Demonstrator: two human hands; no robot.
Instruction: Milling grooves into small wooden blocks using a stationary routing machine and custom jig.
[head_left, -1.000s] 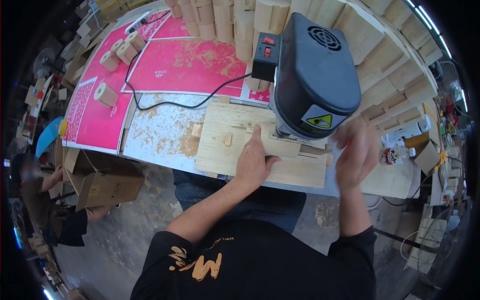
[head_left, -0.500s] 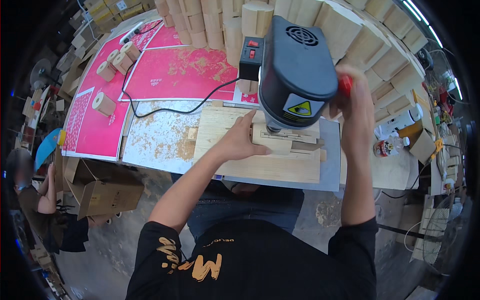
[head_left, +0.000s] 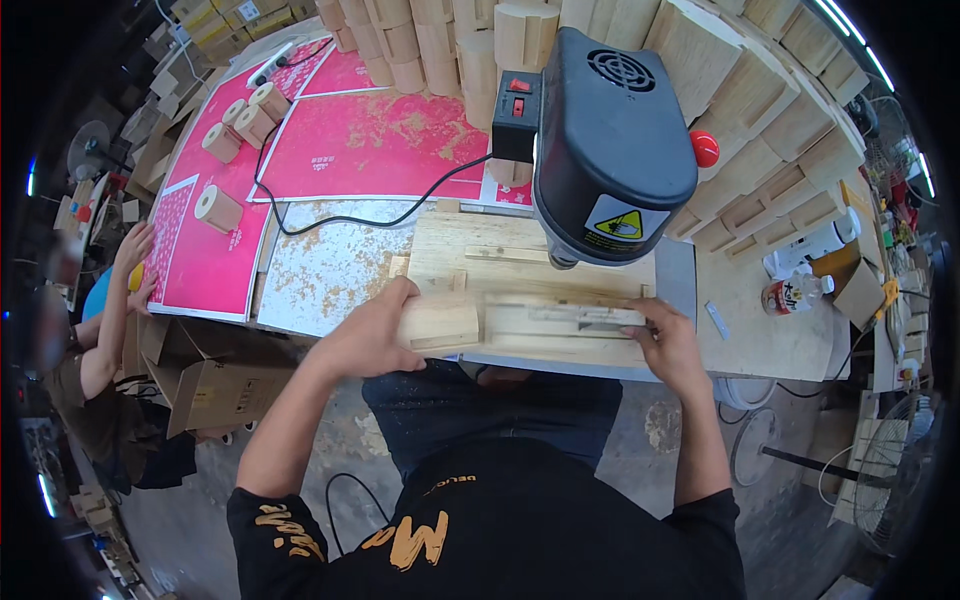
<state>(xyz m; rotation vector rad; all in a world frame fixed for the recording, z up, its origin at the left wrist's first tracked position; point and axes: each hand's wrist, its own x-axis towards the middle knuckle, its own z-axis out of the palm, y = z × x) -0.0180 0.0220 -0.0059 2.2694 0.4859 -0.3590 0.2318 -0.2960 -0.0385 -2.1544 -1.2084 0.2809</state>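
Observation:
My left hand point(head_left: 372, 330) is closed around a pale wooden block point(head_left: 443, 322) with a rounded side, near the table's front edge. To its right, my right hand point(head_left: 670, 342) pinches the end of a long narrow strip point(head_left: 575, 314), partly grey like metal; motion blurs it. Whether block and strip are apart or joined I cannot tell. Both are over a flat wooden board point(head_left: 440, 235). Behind them stands a small black drill press point(head_left: 615, 140) with a red knob point(head_left: 705, 149) on its right side, touched by neither hand.
Stacked wooden blocks point(head_left: 755, 95) wall the back and right. Several drilled wooden cylinders point(head_left: 218, 209) stand on pink sheets point(head_left: 350, 150) with sawdust. A black cable point(head_left: 370, 218) crosses the table. A plastic bottle point(head_left: 790, 294) is at right. Another person's hands point(head_left: 138, 255) reach the left table edge above a cardboard box point(head_left: 225, 390).
My right hand has let go of the press's red knob and come down to the strip. My left hand has moved left and nearer with the block, out from under the press.

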